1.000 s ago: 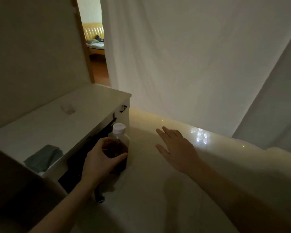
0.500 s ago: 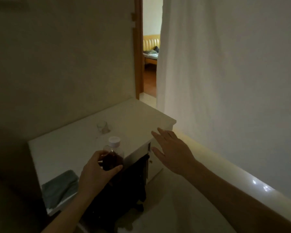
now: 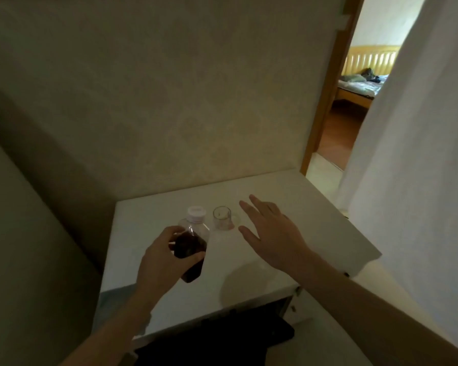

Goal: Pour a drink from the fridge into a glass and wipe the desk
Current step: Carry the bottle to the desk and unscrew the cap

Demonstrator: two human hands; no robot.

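Note:
My left hand (image 3: 161,262) grips a clear plastic bottle (image 3: 192,241) with a white cap and dark drink inside, held upright above the white desk (image 3: 288,204). A small empty glass (image 3: 222,217) stands on the desk just right of the bottle's cap. My right hand (image 3: 271,231) hovers with fingers spread, right beside the glass and not touching it. A grey-green cloth (image 3: 109,295) lies at the desk's near left edge, mostly hidden by my left forearm.
The desk stands against a beige wall (image 3: 169,101). A dark opening (image 3: 214,336) shows under the desk's front edge. A white curtain (image 3: 421,167) hangs at the right, and a doorway (image 3: 352,101) behind it opens onto a bedroom.
The view has swung left and closer over the desk. My left hand has carried the bottle above the desktop beside the glass, and my right hand has come near the glass.

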